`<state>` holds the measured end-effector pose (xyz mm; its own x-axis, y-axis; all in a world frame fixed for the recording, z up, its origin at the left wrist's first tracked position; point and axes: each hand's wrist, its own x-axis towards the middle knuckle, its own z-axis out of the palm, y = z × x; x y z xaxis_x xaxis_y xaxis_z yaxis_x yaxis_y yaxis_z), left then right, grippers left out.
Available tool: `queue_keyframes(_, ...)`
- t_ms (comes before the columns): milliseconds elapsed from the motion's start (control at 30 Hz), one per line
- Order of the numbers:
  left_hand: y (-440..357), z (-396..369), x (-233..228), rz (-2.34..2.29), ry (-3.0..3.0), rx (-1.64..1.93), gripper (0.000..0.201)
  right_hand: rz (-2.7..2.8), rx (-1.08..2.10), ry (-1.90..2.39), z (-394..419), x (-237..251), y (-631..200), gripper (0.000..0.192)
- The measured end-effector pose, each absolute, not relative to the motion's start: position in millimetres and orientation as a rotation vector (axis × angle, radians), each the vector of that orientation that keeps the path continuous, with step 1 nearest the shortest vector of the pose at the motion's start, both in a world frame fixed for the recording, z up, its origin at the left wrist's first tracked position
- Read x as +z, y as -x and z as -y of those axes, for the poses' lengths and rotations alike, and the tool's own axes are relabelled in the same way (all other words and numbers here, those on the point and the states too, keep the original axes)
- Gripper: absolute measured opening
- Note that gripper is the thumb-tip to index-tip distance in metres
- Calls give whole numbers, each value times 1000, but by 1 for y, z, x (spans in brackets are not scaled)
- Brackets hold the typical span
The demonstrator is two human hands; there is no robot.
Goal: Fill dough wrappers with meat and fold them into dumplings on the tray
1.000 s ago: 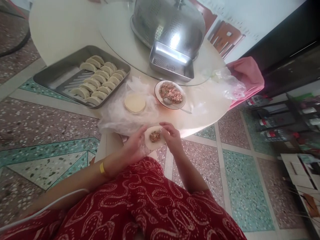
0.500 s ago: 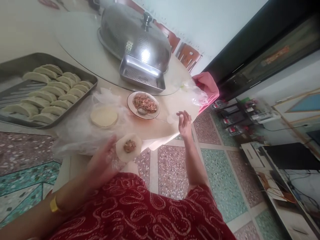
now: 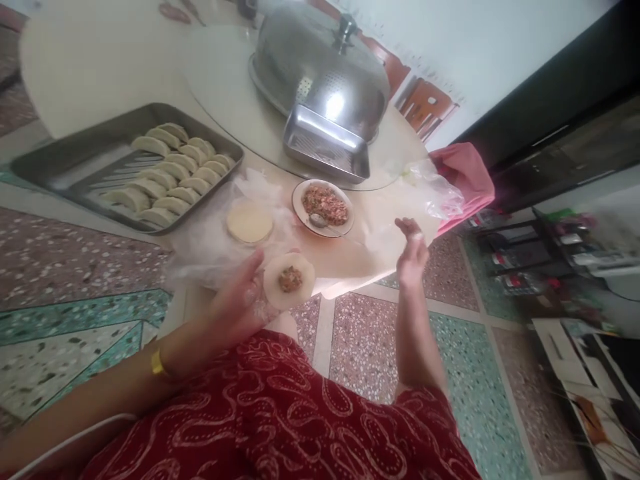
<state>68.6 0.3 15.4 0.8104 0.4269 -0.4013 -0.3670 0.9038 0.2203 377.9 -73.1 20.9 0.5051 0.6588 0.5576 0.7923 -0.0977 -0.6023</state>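
My left hand (image 3: 239,303) holds a round dumpling wrapper (image 3: 289,281) flat on its fingers, with a lump of minced filling in the middle. My right hand (image 3: 413,252) is raised off to the right near the table's edge, fingers loosely apart and holding nothing. A white plate of minced filling (image 3: 323,207) with a spoon in it stands just beyond the wrapper. A stack of round wrappers (image 3: 249,221) lies on clear plastic to the plate's left.
A metal tray (image 3: 75,175) with several folded dumplings lies at the left. A domed steel cover (image 3: 320,67) and a small steel tray (image 3: 326,144) stand on the round table's turntable. A pink cloth (image 3: 465,177) and a plastic bag (image 3: 430,190) lie at the right edge.
My right hand left the wrapper and swung out to the right, where it now hangs a little lower. The left hand has kept hold of the filled wrapper.
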Motion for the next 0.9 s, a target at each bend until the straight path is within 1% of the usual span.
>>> queue_keyframes(100, -63, -1, 21, -429, -132, 417, 52, 1285, 55, 1569, 70, 33, -324, 59)
queue_keyframes(167, -58, 0, 24, -415, -126, 429, 53, 1472, 360, 1437, 65, 36, -283, 56)
queue_keyframes(267, -47, 1, 29, -342, -129, 451, 55, 1664, 541, 1280, 52, 35, -235, 44)
queue_keyframes(333, -40, 1, 32, -285, -140, 457, 57, 1748, 592, 1174, 40, 32, -218, 40)
queue_keyframes(400, -32, 1, 34, -259, -147, 462, 57, 1802, 605, 1117, 29, 30, -211, 41)
queue_keyframes(500, -20, 0, 33, -246, -147, 478, 59, 1800, 577, 1157, 19, 29, -208, 44)
queue_keyframes(600, -12, -1, 29, -210, -145, 482, 61, 1750, 526, 1221, 16, 32, -204, 48)
queue_keyframes(767, -5, -2, 28, -210, -130, 498, 66, 1861, 472, 1200, 16, 32, -200, 51)
queue_keyframes(900, -4, -3, 37, -294, -106, 511, 66, 1767, 408, 1296, 17, 31, -202, 62)
